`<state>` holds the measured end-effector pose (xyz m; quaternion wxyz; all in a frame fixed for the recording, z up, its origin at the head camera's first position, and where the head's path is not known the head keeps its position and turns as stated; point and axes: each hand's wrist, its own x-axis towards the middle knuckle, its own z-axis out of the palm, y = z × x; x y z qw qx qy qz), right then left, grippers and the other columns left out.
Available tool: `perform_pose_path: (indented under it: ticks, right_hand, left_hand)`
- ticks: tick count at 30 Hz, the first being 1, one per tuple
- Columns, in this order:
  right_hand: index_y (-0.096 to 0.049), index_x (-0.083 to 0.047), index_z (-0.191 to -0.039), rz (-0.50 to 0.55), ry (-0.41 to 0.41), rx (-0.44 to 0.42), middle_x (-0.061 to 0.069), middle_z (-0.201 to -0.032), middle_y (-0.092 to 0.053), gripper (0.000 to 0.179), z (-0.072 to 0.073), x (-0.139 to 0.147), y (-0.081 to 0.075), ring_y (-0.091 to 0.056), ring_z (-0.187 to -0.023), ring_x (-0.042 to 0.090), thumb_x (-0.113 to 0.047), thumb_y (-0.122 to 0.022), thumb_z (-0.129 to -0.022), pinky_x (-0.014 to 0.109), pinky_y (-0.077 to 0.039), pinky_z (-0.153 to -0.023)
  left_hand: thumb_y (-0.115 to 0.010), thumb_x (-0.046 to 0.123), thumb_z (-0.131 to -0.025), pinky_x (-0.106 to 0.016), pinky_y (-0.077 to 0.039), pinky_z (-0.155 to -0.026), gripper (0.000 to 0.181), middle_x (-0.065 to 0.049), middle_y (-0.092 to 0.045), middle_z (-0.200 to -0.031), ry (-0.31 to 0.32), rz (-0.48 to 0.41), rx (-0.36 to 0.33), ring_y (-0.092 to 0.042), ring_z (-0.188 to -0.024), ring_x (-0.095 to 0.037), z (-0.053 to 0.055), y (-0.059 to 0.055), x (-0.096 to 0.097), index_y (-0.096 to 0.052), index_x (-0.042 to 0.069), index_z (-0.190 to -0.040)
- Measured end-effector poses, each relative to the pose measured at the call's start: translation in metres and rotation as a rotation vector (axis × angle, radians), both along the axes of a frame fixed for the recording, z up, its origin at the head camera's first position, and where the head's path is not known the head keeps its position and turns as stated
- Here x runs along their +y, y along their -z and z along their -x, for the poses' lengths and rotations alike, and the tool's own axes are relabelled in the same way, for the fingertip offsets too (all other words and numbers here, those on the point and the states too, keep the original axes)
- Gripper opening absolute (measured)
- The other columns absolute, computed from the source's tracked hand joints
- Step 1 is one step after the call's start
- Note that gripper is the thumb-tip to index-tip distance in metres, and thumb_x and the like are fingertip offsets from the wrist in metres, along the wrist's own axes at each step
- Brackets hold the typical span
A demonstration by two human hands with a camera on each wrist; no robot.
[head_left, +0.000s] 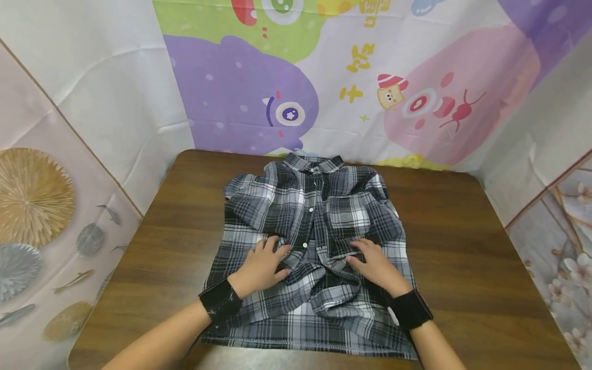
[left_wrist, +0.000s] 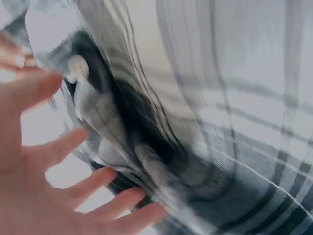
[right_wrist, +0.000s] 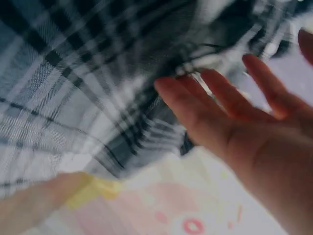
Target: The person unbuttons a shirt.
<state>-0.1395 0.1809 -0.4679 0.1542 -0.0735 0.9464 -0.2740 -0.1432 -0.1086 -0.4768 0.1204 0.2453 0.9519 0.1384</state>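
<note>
A grey, black and white plaid shirt (head_left: 277,205) lies front side up, its collar (head_left: 330,165) toward the far edge of the table. White buttons (head_left: 305,245) run down its front, and a pocket (head_left: 348,211) sits on the right half. The lower front is folded and rumpled, leaving the back panel's hem (head_left: 296,343) exposed at the near side. My left hand (head_left: 261,264) is over the left lower front, fingers spread at the cloth. On the right lower front, my right hand (head_left: 376,267) has its fingers extended beside the fabric. Both wrist views show loosely straight fingers along the cloth.
The brown wooden table (head_left: 462,246) extends on both sides of the shirt. Behind it hangs a cartoon-printed cloth (head_left: 259,87), with patterned sheets (head_left: 106,103) at the sides. Black bands (head_left: 221,302) circle both wrists.
</note>
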Motion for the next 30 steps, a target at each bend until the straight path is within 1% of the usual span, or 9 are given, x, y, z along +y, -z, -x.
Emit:
perform_pose_path:
  ticks: [3, 5, 7, 11, 14, 17, 22, 26, 30]
  right_hand:
    - [-0.059, 0.000, -0.114, 0.031, 0.062, 0.131, 0.019, -0.114, -0.054, 0.030, -0.019, -0.008, -0.012, -0.054, -0.100, 0.032, -0.021, -0.058, -0.092, 0.045, -0.045, -0.083]
    - [-0.063, -0.004, -0.103, 0.057, 0.064, 0.201, 0.009, -0.099, -0.057, 0.019, -0.035, -0.017, -0.020, -0.054, -0.082, 0.018, -0.016, -0.060, -0.090, 0.033, -0.046, -0.072]
    - [-0.064, -0.006, -0.099, 0.085, 0.017, 0.241, 0.002, -0.091, -0.056, 0.013, -0.050, -0.028, -0.026, -0.049, -0.070, 0.009, -0.012, -0.063, -0.088, 0.025, -0.043, -0.063]
    - [-0.062, -0.005, -0.111, 0.065, -0.127, 0.209, 0.003, -0.106, -0.061, 0.027, -0.075, -0.047, -0.029, -0.059, -0.077, 0.010, -0.012, -0.066, -0.085, 0.026, -0.050, -0.068]
    - [-0.054, -0.001, -0.125, -0.001, -0.197, 0.142, 0.012, -0.124, -0.056, 0.044, -0.084, -0.055, -0.026, -0.062, -0.073, 0.012, -0.012, -0.066, -0.084, 0.029, -0.051, -0.067]
    - [-0.053, 0.000, -0.126, -0.034, -0.230, 0.128, 0.010, -0.116, -0.058, 0.047, -0.086, -0.057, -0.021, -0.051, -0.060, 0.005, -0.005, -0.064, -0.081, 0.023, -0.046, -0.058]
    - [-0.067, -0.011, -0.095, -0.011, -0.293, 0.200, -0.008, -0.079, -0.046, 0.029, -0.086, -0.048, -0.024, -0.035, -0.063, 0.002, 0.007, -0.058, -0.075, 0.016, -0.034, -0.054]
    - [-0.061, -0.020, -0.069, -0.009, -0.424, 0.272, -0.012, -0.072, -0.036, 0.035, -0.085, -0.038, -0.040, -0.029, -0.064, 0.003, 0.015, -0.055, -0.070, 0.014, -0.030, -0.056]
    - [-0.058, -0.023, -0.058, -0.037, -0.570, 0.279, -0.013, -0.069, -0.032, 0.039, -0.086, -0.038, -0.057, -0.024, -0.064, 0.004, 0.016, -0.056, -0.064, 0.015, -0.024, -0.058]
  left_hand:
    - [-0.065, 0.036, -0.085, -0.051, -0.044, -0.088, 0.046, -0.014, -0.046, -0.130, 0.096, -0.076, 0.198, -0.045, -0.116, -0.035, -0.011, -0.005, 0.008, -0.057, 0.014, -0.125]
    - [-0.064, 0.032, -0.086, -0.045, -0.045, -0.089, 0.040, -0.009, -0.052, -0.122, 0.168, -0.119, 0.259, -0.049, -0.112, -0.028, -0.016, -0.007, 0.016, -0.060, 0.012, -0.120]
    - [-0.063, 0.029, -0.087, -0.041, -0.043, -0.095, 0.039, -0.007, -0.055, -0.121, 0.232, -0.140, 0.255, -0.051, -0.112, -0.024, -0.019, -0.008, 0.023, -0.059, 0.010, -0.120]
    - [-0.062, 0.021, -0.084, -0.042, -0.035, -0.106, 0.046, -0.007, -0.058, -0.122, 0.323, -0.091, 0.217, -0.053, -0.116, -0.021, -0.016, -0.004, 0.037, -0.052, 0.006, -0.126]
    - [-0.064, 0.015, -0.083, -0.046, -0.030, -0.109, 0.044, -0.005, -0.063, -0.115, 0.364, -0.026, 0.219, -0.058, -0.109, -0.020, -0.012, -0.001, 0.045, -0.052, 0.007, -0.124]
    - [-0.065, 0.012, -0.082, -0.045, -0.031, -0.108, 0.029, 0.001, -0.068, -0.099, 0.418, 0.041, 0.228, -0.063, -0.095, -0.017, -0.010, 0.000, 0.049, -0.062, 0.012, -0.110]
    - [-0.068, 0.012, -0.078, -0.042, -0.036, -0.105, 0.016, 0.009, -0.067, -0.086, 0.570, 0.101, 0.219, -0.061, -0.088, -0.014, -0.016, -0.006, 0.046, -0.072, 0.025, -0.088]
    - [-0.073, 0.018, -0.074, -0.032, -0.040, -0.095, 0.014, 0.015, -0.064, -0.080, 0.710, 0.112, 0.240, -0.053, -0.079, -0.007, -0.030, -0.016, 0.040, -0.070, 0.032, -0.075]
    - [-0.074, 0.025, -0.070, -0.023, -0.036, -0.079, 0.017, 0.020, -0.058, -0.073, 0.844, 0.130, 0.248, -0.044, -0.070, -0.002, -0.048, -0.026, 0.035, -0.062, 0.035, -0.063]
